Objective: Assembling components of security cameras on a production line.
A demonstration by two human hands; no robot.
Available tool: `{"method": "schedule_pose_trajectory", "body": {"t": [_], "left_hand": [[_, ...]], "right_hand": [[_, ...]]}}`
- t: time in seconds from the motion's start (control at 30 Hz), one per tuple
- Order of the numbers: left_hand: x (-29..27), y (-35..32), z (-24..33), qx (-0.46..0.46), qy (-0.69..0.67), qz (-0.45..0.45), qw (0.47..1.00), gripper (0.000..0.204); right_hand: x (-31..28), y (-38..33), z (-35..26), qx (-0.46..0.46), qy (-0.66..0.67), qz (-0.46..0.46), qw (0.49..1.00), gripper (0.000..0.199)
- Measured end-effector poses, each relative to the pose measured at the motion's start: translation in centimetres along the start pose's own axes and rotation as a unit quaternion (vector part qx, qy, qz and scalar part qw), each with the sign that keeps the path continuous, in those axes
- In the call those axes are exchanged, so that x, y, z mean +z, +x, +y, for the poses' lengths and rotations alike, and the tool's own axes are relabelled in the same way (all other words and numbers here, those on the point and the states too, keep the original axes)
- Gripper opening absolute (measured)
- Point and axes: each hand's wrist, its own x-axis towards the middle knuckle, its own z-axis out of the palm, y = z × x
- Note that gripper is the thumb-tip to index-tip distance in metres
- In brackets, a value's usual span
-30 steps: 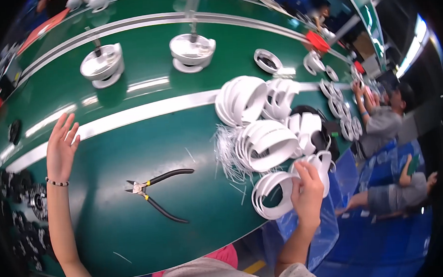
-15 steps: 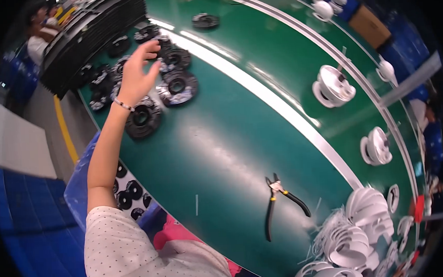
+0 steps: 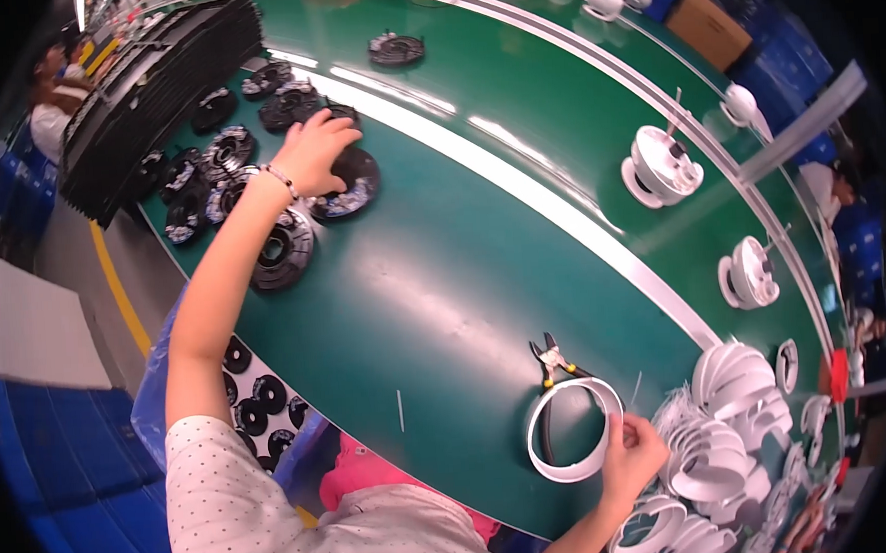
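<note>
My left hand (image 3: 317, 161) reaches over the far-left cluster of round black parts, fingers spread and thumb apart. Under its fingers lies a black disc-shaped part (image 3: 362, 171) with a ring of coils; whether the fingertips touch it I cannot tell. Another black disc (image 3: 283, 253) lies just below the wrist. Near the front right, my right hand (image 3: 633, 459) pinches a white plastic ring (image 3: 574, 473) by its right side, tilted up above the table. Behind the ring, partly covered by it, lie cutting pliers (image 3: 553, 357) with black and yellow handles.
White rings (image 3: 708, 463) are heaped at the right. Beyond a white strip, the green conveyor (image 3: 513, 83) carries white assemblies (image 3: 666, 165) and a black part (image 3: 395, 49). Black trays (image 3: 158, 101) are stacked far left. Thin white strips (image 3: 401, 411) lie on the table.
My left hand has moved right and down onto a black disc. My right hand has come into view with a white ring, now over the pliers.
</note>
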Motion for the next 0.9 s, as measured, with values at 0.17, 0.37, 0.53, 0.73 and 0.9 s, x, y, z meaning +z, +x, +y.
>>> {"method": "schedule_pose_trajectory", "body": {"t": [0.17, 0.37, 0.53, 0.73, 0.9], "left_hand": [[-0.1, 1.3, -0.1, -0.027, 0.073, -0.081, 0.994, 0.076], [-0.8, 1.6, 1.3, 0.000, 0.094, -0.034, 0.995, 0.070], [-2.8, 1.9, 2.3, 0.052, -0.083, 0.008, 0.995, 0.047], [-2.8, 3.9, 6.8, 0.098, -0.374, 0.131, 0.913, 0.025], [-0.1, 4.4, 14.3, 0.068, -0.739, 0.024, 0.670, 0.025]], "right_hand": [[-0.5, -0.5, -3.4, -0.156, -0.040, -0.040, 0.986, 0.086], [-0.1, -1.2, -6.0, -0.153, -0.005, -0.245, 0.957, 0.118], [-0.2, -1.8, -7.4, -0.164, -0.018, -0.254, 0.953, 0.116], [0.1, -0.2, -9.7, -0.170, 0.148, -0.081, 0.971, 0.114], [4.7, 5.4, -14.1, -0.096, 0.304, -0.006, 0.948, 0.116]]}}
